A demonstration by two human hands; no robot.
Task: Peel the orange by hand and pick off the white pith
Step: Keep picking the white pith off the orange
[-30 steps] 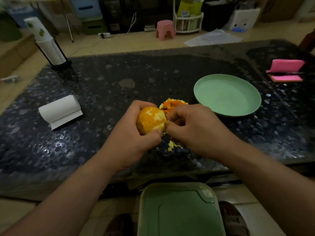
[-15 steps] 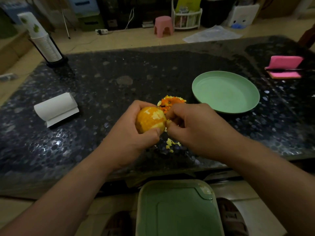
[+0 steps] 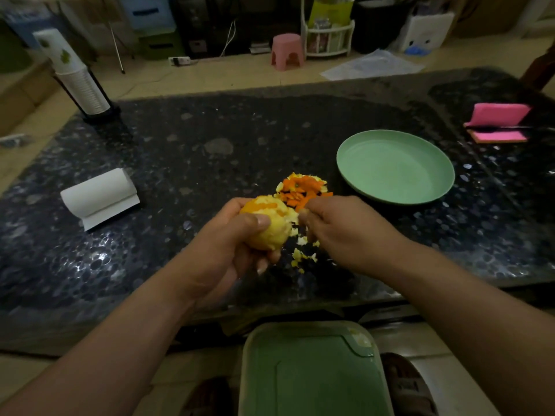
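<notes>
Left hand (image 3: 228, 238) grips the mostly peeled round orange (image 3: 271, 228) just above the dark speckled stone table (image 3: 180, 163), right hand (image 3: 345, 232) curls against its right side, pinch contents hidden: hold your grip light, pick shallow, rotate toward the rind streaks on top.

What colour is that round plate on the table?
Pale green plate, clearest in the head view.

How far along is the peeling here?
Done: most rind is off, piled as peel on the table, with pith scraps nearer. In hand: left hand grips the orange; right hand picks at its edge. Left: pale pith covers most of the fruit; orange streaks on top may be rind.
</notes>
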